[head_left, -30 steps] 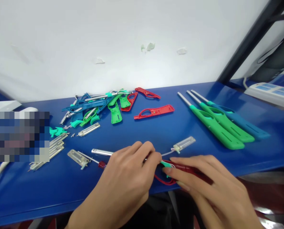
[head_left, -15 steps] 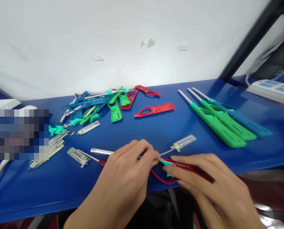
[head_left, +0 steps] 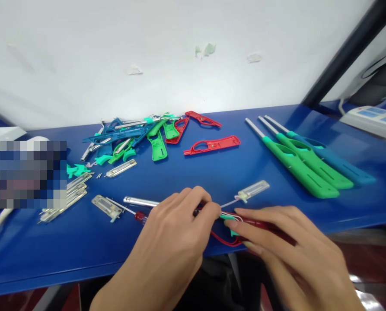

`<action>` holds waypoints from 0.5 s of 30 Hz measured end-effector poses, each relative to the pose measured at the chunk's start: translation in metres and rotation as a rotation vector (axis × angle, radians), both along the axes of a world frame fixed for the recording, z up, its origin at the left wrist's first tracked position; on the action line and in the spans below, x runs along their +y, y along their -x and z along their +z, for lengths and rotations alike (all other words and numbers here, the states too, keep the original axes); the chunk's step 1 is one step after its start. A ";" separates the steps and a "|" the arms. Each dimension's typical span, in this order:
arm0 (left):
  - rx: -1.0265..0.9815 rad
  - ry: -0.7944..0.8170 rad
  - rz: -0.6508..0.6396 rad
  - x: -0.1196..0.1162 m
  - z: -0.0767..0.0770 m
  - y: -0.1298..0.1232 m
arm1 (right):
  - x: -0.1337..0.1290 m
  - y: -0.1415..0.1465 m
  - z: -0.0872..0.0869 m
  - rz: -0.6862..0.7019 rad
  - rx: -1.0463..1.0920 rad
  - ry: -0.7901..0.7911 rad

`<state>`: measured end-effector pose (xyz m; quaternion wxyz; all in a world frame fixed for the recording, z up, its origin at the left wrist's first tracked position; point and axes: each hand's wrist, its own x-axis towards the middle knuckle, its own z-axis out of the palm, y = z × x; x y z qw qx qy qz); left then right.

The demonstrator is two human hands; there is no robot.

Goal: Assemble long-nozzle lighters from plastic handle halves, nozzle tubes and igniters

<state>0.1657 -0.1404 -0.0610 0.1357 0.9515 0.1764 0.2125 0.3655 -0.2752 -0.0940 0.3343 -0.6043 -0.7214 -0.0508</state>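
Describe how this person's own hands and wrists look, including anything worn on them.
The left hand and right hand are both bare, with slim fingers. No gloves, rings, watch or bracelet can be seen, and no sleeve shows on either wrist within the picture. The right thumbnail reaches slightly past the fingertip. No distinct markings stand out on either hand.

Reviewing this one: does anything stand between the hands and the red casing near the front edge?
Nothing visible does. The right hand holds the red casing by its green part; the left hand is right beside that part. What both hands cover is hidden.
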 end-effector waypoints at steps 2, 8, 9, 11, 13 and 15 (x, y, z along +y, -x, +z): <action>0.001 0.005 0.001 0.000 0.002 -0.001 | 0.000 0.000 0.001 0.000 0.006 -0.012; 0.011 -0.032 -0.004 -0.001 0.005 -0.003 | 0.000 0.001 0.001 0.003 0.010 -0.033; 0.015 -0.041 -0.001 -0.001 0.005 -0.004 | 0.000 0.001 0.001 0.004 0.006 -0.038; 0.024 -0.053 -0.002 0.000 0.006 -0.004 | 0.000 0.001 0.001 0.004 -0.001 -0.047; 0.032 -0.062 -0.003 0.000 0.006 -0.004 | 0.000 0.001 0.001 0.006 0.004 -0.044; 0.040 -0.076 -0.004 0.000 0.006 -0.004 | 0.000 0.001 0.001 0.012 0.016 -0.038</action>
